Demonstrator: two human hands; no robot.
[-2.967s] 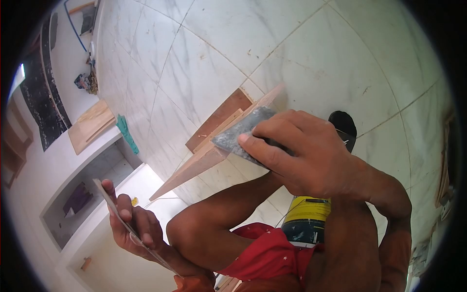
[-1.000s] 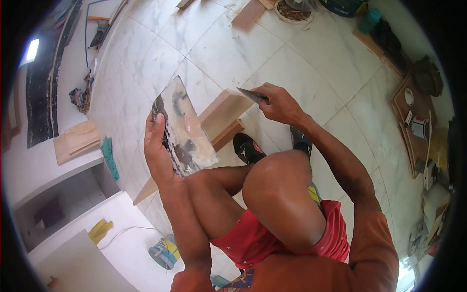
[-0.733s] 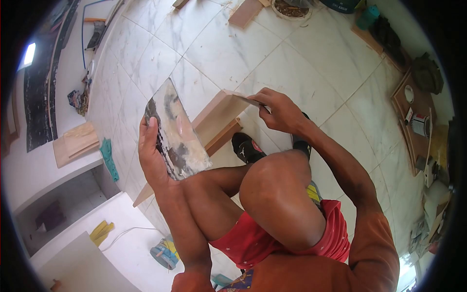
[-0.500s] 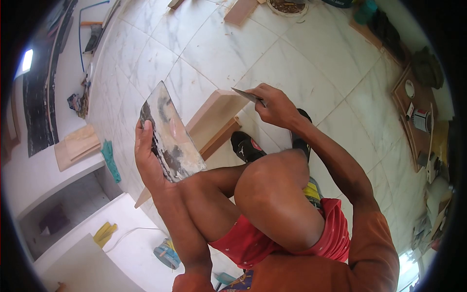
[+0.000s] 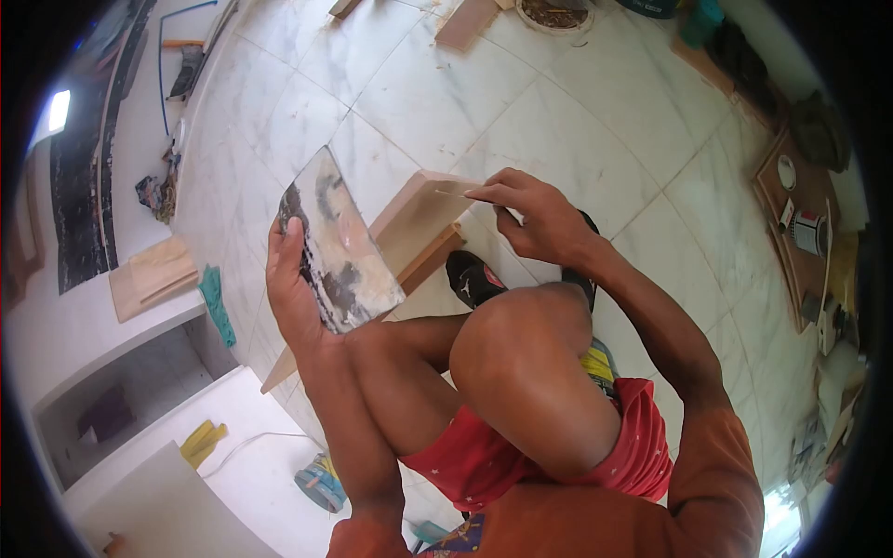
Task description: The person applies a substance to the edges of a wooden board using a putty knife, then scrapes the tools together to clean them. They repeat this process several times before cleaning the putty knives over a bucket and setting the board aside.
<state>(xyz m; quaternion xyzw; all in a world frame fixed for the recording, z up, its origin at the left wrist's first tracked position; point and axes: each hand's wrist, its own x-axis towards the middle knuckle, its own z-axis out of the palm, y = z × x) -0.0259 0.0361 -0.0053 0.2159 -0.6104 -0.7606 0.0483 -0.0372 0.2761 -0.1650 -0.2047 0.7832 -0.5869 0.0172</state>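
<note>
My left hand (image 5: 294, 290) grips the edge of a flat board smeared with putty (image 5: 346, 237), thumb on top. Dark, white and pinkish patches cover its face. My right hand (image 5: 544, 221) is closed around a thin metal scraper (image 5: 454, 193), turned nearly edge-on so that little of the blade shows. Behind the scraper, a pale wooden panel (image 5: 416, 219) with a brown edge strip (image 5: 430, 259) stands on the floor near my shoe. The putty board overlaps part of it.
At left, a white cabinet (image 5: 153, 349) carries wooden sheets (image 5: 153, 279) and a teal glove (image 5: 216, 305). A yellow glove (image 5: 203, 443) lies lower. A can (image 5: 807, 231) sits on a brown board at right. Wood offcuts (image 5: 467, 23) and a round tub (image 5: 555, 13) are at the far side.
The putty board has shifted slightly right and up with my left hand. My right hand has moved a little right and down, turning the scraper from a visible blade to nearly edge-on.
</note>
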